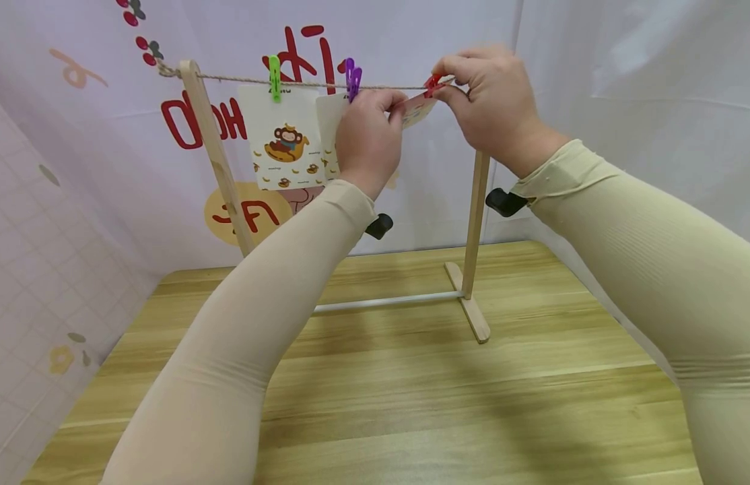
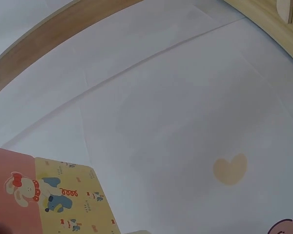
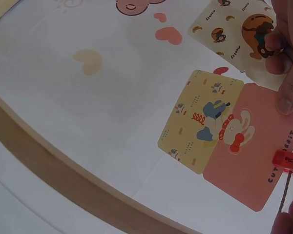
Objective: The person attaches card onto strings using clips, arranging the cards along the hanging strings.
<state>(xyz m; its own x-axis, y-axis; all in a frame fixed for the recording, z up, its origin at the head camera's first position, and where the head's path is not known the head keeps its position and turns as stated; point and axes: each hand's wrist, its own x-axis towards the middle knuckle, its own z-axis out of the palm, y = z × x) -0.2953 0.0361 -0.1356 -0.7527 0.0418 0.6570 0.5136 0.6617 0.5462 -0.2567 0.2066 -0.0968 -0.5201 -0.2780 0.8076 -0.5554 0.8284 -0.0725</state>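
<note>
A pink and yellow card with a rabbit hangs at the twine, its top edge in a red clothespin. My right hand pinches that clothespin between thumb and fingers, near the right post. Just left of it, my left hand holds the card by its side edge, thumb against the pink part. Behind the left hand, a second card is partly hidden under a purple clothespin. Further left, a monkey card hangs from a green clothespin.
A wooden frame carries the twine between its left post and right post. A white rod joins the posts low down. The frame stands on a wood-grain table, before a white printed curtain.
</note>
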